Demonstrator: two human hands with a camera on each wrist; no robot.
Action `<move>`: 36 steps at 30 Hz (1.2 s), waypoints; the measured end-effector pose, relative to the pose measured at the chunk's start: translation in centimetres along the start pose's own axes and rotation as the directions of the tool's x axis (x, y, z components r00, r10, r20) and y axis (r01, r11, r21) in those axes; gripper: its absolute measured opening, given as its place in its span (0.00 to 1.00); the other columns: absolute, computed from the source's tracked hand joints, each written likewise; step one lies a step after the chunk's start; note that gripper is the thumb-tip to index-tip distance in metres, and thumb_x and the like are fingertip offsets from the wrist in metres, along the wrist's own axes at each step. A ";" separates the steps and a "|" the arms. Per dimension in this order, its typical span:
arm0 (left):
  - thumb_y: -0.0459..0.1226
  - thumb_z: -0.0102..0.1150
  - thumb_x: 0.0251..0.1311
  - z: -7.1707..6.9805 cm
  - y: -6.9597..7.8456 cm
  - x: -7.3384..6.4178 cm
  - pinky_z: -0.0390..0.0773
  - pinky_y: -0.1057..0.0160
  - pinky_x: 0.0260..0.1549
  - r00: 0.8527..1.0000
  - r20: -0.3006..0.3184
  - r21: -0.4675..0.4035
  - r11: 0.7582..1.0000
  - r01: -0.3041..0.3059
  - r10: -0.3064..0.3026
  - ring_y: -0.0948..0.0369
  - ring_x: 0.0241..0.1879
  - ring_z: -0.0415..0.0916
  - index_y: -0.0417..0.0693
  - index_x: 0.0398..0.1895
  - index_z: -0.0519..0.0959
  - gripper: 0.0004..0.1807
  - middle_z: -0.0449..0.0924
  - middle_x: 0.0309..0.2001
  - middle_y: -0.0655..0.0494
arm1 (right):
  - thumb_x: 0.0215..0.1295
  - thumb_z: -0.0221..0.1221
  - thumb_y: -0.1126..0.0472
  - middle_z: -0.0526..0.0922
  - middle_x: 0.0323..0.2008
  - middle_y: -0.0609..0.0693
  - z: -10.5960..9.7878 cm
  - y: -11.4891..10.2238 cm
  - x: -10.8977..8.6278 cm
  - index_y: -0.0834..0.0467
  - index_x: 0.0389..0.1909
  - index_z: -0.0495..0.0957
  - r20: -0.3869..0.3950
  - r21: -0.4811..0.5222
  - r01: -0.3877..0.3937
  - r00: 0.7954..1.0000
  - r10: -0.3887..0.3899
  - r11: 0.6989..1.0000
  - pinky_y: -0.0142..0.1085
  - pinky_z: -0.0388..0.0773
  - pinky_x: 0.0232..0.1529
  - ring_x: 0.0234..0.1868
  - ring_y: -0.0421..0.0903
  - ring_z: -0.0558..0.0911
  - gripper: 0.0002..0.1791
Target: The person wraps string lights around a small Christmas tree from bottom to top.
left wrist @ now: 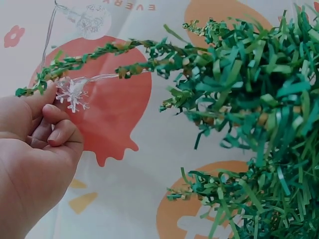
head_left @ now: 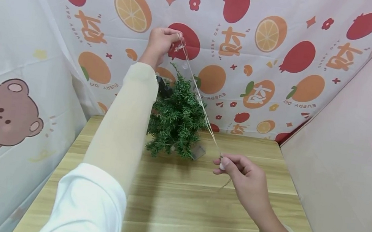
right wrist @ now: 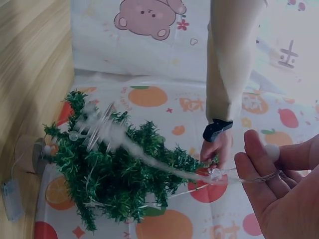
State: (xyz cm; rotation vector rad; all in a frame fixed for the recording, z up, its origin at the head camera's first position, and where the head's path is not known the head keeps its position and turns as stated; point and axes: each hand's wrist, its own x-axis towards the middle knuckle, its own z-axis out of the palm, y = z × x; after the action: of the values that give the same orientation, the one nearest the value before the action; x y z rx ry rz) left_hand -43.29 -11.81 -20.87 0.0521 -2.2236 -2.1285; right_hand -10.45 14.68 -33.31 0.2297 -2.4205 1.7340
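A small green artificial Christmas tree [head_left: 177,118] stands toward the back of the wooden table. Above its top, my left hand [head_left: 161,44] pinches a thin clear wire of string lights [head_left: 204,108]. A clear snowflake light [left wrist: 75,94] sits at those fingertips, right by the tip of a green twig [left wrist: 84,60]. From there the wire slants down in front of the tree to my right hand [head_left: 244,178]. That hand grips the wire with thumb and fingers, and a white ball [right wrist: 272,151] shows between them. More wire loops around the branches.
A clear battery box [head_left: 198,152] lies at the right of the tree's foot. Behind the table [head_left: 190,200] hangs a fruit-print cloth [head_left: 294,13]. Pale cloth walls close in both sides, the left one with a printed bear [head_left: 4,110].
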 end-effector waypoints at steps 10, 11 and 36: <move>0.38 0.64 0.66 -1.6 -1.0 0.1 0.70 0.68 0.30 0.999 0.006 -0.195 0.979 0.054 -0.054 0.62 0.30 0.68 0.45 0.47 0.87 0.10 0.87 0.40 0.56 | 0.72 0.60 0.63 0.89 0.37 0.53 1.4 -1.7 0.0 0.61 0.41 0.84 -0.044 0.062 0.205 0.978 -0.202 0.977 0.37 0.85 0.43 0.34 0.45 0.89 0.06; 0.38 0.64 0.67 -1.9 -1.2 0.0 0.69 0.68 0.29 0.998 0.006 -0.208 0.976 0.058 -0.059 0.62 0.30 0.68 0.45 0.47 0.87 0.10 0.87 0.39 0.55 | 0.72 0.60 0.64 0.89 0.37 0.53 1.6 -1.9 0.0 0.61 0.42 0.84 -0.037 0.070 0.230 0.973 -0.228 0.971 0.37 0.85 0.44 0.34 0.45 0.88 0.06; 0.32 0.62 0.68 -6.3 -9.3 0.4 0.65 0.71 0.21 0.986 -0.050 -0.442 0.888 0.124 -0.162 0.64 0.27 0.67 0.41 0.45 0.86 0.07 0.86 0.41 0.53 | 0.71 0.59 0.70 0.86 0.40 0.56 4.3 -5.8 3.1 0.65 0.44 0.82 -0.002 0.172 0.387 0.920 -0.393 0.906 0.41 0.85 0.45 0.36 0.48 0.87 0.06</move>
State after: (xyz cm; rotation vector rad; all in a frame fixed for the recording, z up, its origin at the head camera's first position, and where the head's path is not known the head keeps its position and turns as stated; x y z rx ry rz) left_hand -43.46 -18.57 -29.87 0.2863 -1.6907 -2.5981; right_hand -12.43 8.62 -28.67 0.7157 -2.0596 1.7504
